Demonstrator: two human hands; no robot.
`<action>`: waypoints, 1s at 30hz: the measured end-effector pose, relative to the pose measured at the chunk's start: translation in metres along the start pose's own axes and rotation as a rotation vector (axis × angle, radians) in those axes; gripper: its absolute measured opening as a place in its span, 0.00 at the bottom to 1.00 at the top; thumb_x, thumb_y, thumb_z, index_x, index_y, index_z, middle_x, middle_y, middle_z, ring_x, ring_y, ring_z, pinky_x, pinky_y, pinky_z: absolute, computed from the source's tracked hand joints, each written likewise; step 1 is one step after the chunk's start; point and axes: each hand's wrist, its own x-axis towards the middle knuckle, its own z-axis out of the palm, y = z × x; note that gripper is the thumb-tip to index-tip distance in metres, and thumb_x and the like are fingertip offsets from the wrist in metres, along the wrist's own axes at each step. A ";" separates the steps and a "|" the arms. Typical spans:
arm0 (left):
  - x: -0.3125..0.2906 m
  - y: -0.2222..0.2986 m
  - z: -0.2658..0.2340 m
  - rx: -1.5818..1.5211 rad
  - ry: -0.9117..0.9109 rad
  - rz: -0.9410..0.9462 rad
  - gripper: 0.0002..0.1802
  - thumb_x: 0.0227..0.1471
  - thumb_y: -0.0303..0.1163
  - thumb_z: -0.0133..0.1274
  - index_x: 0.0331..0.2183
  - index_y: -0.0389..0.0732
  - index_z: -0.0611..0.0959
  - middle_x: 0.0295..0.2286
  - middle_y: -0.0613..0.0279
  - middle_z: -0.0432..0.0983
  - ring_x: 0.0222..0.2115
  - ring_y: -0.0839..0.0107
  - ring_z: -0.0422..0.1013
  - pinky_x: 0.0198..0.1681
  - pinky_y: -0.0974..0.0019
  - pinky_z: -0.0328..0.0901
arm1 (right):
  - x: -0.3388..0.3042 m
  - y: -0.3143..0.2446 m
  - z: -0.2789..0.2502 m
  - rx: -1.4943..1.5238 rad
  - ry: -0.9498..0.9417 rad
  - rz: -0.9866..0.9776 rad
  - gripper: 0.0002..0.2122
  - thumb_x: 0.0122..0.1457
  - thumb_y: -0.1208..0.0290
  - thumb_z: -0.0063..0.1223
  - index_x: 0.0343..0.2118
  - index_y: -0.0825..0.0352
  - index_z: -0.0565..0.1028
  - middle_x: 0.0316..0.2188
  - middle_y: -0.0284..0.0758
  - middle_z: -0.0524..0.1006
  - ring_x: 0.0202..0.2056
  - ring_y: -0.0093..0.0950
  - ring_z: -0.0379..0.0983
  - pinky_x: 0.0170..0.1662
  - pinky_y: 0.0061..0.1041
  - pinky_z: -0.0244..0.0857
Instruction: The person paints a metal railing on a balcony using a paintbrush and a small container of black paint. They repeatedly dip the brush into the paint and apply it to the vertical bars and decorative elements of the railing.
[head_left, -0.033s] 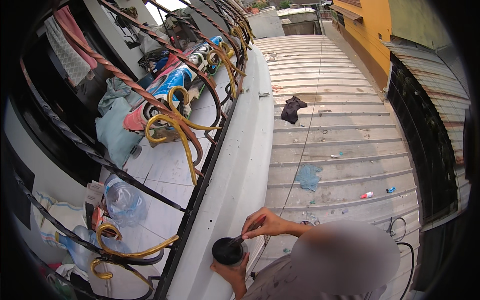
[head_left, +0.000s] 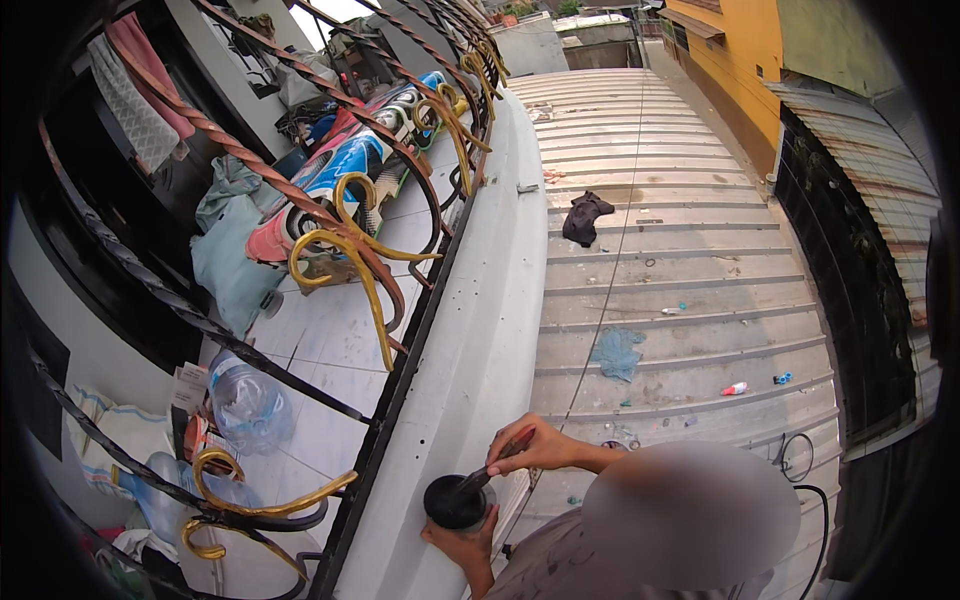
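My left hand [head_left: 466, 548] is wrapped around the side of a small round container [head_left: 455, 505] with a black inside, which looks like paint. It is held over the white ledge [head_left: 455, 385], just outside the railing. Between the fingers of my right hand [head_left: 535, 445] is a paintbrush [head_left: 510, 450] with a dark reddish handle. It slants down to the left, and its lower end is at the container's mouth; the bristle tip is hard to make out against the black. The nearby railing [head_left: 330, 510] has black bars, with twisted brown rods and gold-coloured scrolls.
Behind the railing, a large clear plastic bottle [head_left: 248, 400] and bundled cloths [head_left: 235, 255] lie on the tiled balcony floor [head_left: 330, 335]. Below, right of the ledge, a ribbed metal roof [head_left: 690, 255] carries a dark cloth [head_left: 585, 218], a blue rag [head_left: 617, 353] and litter. A thin cable crosses it.
My right hand and the paintbrush have shifted very slightly to the right. My left hand and the container look unmoved.
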 end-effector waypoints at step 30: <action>0.034 0.075 -0.034 -0.208 -0.132 -0.171 0.50 0.31 0.50 0.75 0.54 0.36 0.75 0.46 0.42 0.75 0.48 0.42 0.68 0.54 0.45 0.59 | 0.015 0.018 -0.005 0.124 0.294 -0.006 0.10 0.51 0.75 0.72 0.32 0.73 0.81 0.26 0.38 0.82 0.26 0.28 0.79 0.32 0.28 0.77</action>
